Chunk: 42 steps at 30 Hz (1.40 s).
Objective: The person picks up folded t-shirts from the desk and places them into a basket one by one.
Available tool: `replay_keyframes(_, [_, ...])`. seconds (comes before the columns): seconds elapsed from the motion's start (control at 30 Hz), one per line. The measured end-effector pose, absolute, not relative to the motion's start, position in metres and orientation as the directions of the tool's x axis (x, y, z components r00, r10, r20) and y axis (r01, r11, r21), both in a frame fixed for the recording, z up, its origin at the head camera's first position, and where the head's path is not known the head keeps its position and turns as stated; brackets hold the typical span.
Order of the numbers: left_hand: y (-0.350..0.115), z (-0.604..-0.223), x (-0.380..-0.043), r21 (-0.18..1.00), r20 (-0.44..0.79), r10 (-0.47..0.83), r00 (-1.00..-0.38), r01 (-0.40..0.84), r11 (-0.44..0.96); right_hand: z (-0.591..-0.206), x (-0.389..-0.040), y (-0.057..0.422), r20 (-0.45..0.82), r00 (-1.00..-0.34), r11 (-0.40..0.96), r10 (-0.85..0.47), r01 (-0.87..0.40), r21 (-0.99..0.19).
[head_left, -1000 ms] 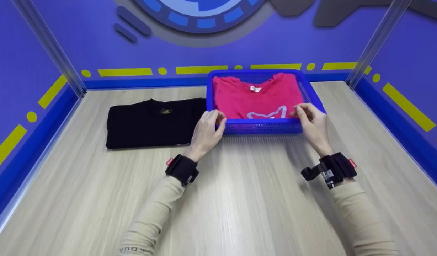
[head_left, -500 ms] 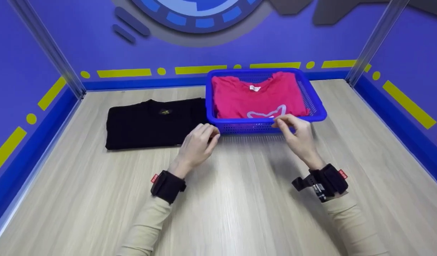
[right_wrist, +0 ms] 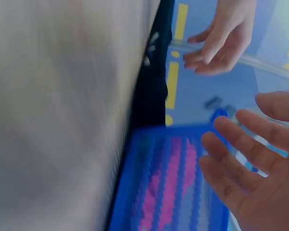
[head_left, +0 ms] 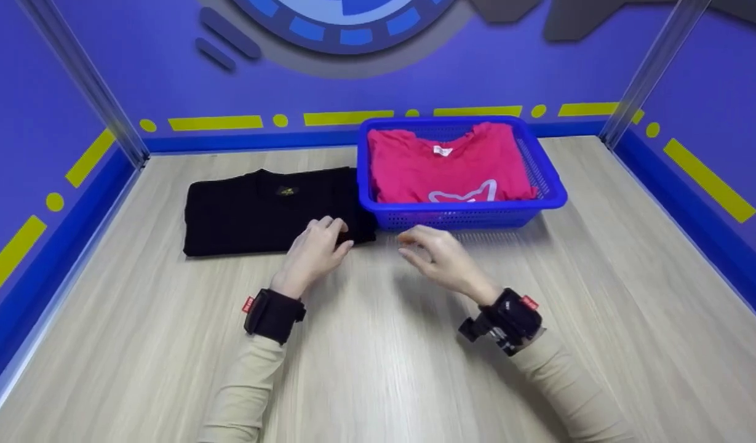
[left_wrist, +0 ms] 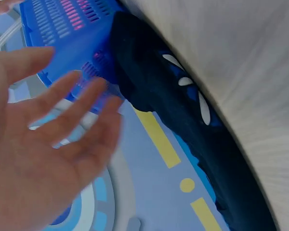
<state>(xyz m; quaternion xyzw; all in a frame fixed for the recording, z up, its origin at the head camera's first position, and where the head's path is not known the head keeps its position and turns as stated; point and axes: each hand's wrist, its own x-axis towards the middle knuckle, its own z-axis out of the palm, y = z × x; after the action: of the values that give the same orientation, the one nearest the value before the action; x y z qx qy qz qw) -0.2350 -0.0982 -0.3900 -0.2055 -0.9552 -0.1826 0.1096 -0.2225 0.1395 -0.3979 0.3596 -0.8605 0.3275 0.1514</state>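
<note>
A folded black T-shirt lies flat on the table, its right end against a blue plastic basket. Inside the basket is a folded red T-shirt with a white neck label and a pale outline print. My left hand hovers over the front right part of the black shirt, fingers loosely bent and holding nothing. In front of the basket, my right hand is in the air with relaxed fingers and nothing in them. The left wrist view shows white marks on the black shirt's front edge.
The wood-grain table is enclosed by blue panels at the back and sides. Behind the basket stands the back wall with yellow marks. A metal post rises at each rear corner.
Both hands have drawn away from the basket's rim toward the left and nearer to me. The right hand has crossed farther left. Basket and shirts stay in place.
</note>
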Motion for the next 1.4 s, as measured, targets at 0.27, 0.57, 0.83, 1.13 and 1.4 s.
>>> replay_keyframes(0.27, [-0.107,-0.399,-0.239,0.322,0.021,0.224,-0.974,0.219,0.921,-0.411,-0.238,0.094,0.253,-0.807,0.658,-0.534,-0.584,-0.474])
replay_keyframes(0.57, [-0.112,-0.399,-0.242,0.352,-0.044,0.262,-0.964,0.23,0.907,-0.424,-0.25,0.09,0.13,-0.834,0.691,-0.536,-0.522,-0.5])
replay_keyframes(0.83, [-0.118,-0.386,-0.234,0.31,-0.141,0.286,-0.948,0.232,0.922,-0.419,-0.249,0.089,0.067,-0.819,0.705,-0.57,-0.529,-0.471])
replay_keyframes(1.13, [-0.119,-0.365,-0.221,0.271,-0.346,0.273,-0.898,0.183,0.945,-0.405,-0.235,0.089,0.068,-0.757,0.68,-0.65,-0.619,-0.393])
replay_keyframes(1.4, [-0.118,-0.355,-0.215,0.261,-0.374,0.24,-0.896,0.147,0.954,-0.395,-0.224,0.08,0.002,-0.786,0.732,-0.618,-0.576,-0.362])
